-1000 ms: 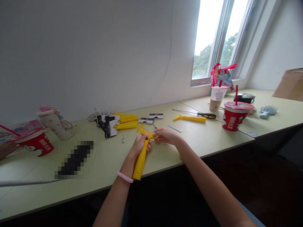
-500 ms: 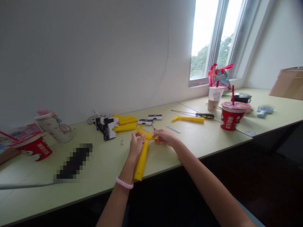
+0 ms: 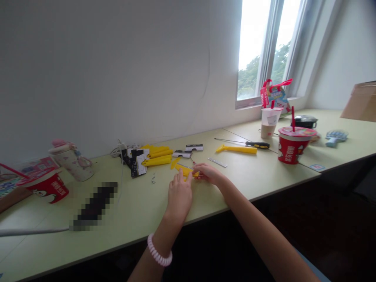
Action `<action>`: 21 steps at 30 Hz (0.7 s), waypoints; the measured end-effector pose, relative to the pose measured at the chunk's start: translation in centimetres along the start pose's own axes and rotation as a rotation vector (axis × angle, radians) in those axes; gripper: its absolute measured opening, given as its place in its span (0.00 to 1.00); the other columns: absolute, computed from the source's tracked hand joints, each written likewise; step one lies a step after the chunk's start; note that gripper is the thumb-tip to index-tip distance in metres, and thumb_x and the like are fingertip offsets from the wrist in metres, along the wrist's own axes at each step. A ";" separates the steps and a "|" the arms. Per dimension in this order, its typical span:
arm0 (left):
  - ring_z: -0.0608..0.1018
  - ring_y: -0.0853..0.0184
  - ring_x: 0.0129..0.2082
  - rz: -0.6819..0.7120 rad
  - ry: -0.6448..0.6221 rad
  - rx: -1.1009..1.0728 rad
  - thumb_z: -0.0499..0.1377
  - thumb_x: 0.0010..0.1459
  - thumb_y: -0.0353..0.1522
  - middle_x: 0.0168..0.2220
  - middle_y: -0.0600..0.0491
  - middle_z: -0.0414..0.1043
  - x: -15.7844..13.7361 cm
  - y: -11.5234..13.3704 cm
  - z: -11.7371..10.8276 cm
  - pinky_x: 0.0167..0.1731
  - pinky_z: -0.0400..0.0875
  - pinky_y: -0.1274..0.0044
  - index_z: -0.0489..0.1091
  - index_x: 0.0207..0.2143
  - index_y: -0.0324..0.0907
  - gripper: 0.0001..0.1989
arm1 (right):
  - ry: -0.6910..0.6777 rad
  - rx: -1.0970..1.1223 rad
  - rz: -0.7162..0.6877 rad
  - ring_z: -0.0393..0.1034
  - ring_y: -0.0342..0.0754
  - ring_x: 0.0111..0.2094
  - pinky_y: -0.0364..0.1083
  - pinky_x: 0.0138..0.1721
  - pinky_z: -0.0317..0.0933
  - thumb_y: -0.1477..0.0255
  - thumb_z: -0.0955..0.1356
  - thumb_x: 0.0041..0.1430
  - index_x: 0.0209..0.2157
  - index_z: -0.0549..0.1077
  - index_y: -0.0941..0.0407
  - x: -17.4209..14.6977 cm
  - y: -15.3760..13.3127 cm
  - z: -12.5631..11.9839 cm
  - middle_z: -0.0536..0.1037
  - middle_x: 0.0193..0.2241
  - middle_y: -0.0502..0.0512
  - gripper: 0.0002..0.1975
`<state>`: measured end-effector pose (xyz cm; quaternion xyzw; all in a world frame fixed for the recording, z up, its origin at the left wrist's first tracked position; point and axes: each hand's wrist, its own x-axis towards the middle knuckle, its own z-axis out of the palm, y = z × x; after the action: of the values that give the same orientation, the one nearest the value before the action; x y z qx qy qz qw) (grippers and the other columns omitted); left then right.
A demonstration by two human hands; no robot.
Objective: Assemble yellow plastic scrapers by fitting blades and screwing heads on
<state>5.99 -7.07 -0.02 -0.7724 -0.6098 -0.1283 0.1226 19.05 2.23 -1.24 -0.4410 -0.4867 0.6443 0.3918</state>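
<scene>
A yellow scraper (image 3: 185,170) with a T-shaped head lies near the front of the table. My left hand (image 3: 179,196) rests over its handle, palm down, with fingers pressed on the head and hiding most of the handle. At the right end of the head, my right hand (image 3: 207,173) is closed, its fingertips pinched together. Something small and reddish shows at those fingers, too small to name. A metal blade strip (image 3: 217,162) lies right of the hands, and tiny metal pieces (image 3: 153,178) lie to the left.
Behind are several packaged yellow scrapers (image 3: 157,154) and black-and-white cards (image 3: 194,147). Rightward lie another yellow scraper (image 3: 237,149), a screwdriver (image 3: 257,145) and a red drink cup (image 3: 293,147). A tumbler (image 3: 72,162), another red cup (image 3: 48,188) and a blurred dark object (image 3: 95,205) stand left.
My left hand has moved from the side of the scraper's head to lie over its handle, which it now covers. The right hand stays at the head's right end.
</scene>
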 end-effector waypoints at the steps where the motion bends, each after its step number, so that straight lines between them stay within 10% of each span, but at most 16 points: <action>1: 0.69 0.53 0.49 0.005 -0.015 -0.018 0.48 0.56 0.26 0.57 0.36 0.56 0.1 0.0 0.1 0.43 0.66 0.65 0.61 0.56 0.42 0.24 | 0.004 0.013 0.003 0.65 0.37 0.21 0.36 0.24 0.63 0.80 0.67 0.43 0.25 0.71 0.59 -0.1 -0.1 0.0 0.72 0.23 0.50 0.04; 21: 0.75 0.60 0.34 -0.082 0.008 -0.163 0.39 0.57 0.22 0.58 0.35 0.51 1.2 1.3 0.5 0.35 0.69 0.68 0.59 0.57 0.46 0.27 | 0.046 0.297 -0.035 0.60 0.37 0.18 0.37 0.19 0.56 0.81 0.64 0.40 0.23 0.68 0.60 0.7 0.1 -0.5 0.68 0.16 0.48 0.05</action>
<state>7.54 -6.09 -0.07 -0.7539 -0.6278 -0.1854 0.0565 19.30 3.04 -1.57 -0.3843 -0.3843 0.6921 0.4750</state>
